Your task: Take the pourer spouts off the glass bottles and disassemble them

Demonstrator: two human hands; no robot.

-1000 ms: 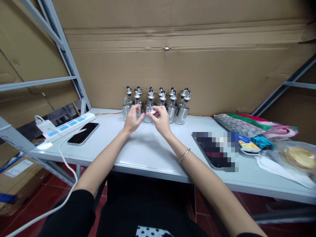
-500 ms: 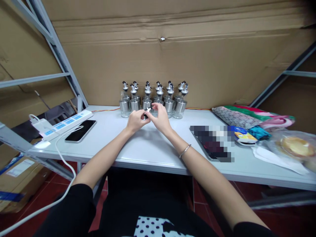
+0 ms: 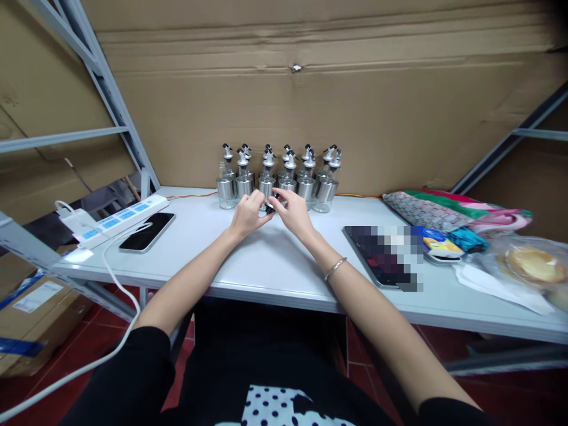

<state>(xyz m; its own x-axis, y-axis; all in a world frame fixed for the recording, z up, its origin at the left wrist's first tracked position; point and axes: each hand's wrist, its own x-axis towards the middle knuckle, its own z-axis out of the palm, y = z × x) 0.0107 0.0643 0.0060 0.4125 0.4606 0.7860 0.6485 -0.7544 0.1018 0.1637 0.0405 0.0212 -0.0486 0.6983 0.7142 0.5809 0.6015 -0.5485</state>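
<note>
My left hand (image 3: 247, 215) and my right hand (image 3: 294, 213) meet above the middle of the table. Between their fingertips is a small pour spout (image 3: 269, 208) with black parts, largely covered by the fingers. Both hands are closed on it. Just behind them stand several glass bottles (image 3: 327, 190) with brushed metal sleeves, in two rows. Most carry silver-and-black pour spouts. At the front left, one bottle (image 3: 226, 190) has a bare glass neck without a spout.
A power strip (image 3: 119, 220) with a white cable and a phone (image 3: 148, 232) lie on the left. To the right are a blurred dark tablet-like device (image 3: 373, 260), a patterned cloth bag (image 3: 426, 210) and wrapped round food (image 3: 535, 264). Cardboard (image 3: 355, 106) lines the back.
The spout has turned between my fingers: its white part showed before, and now mostly black shows. My hands have shifted slightly, and the whole view has moved a little.
</note>
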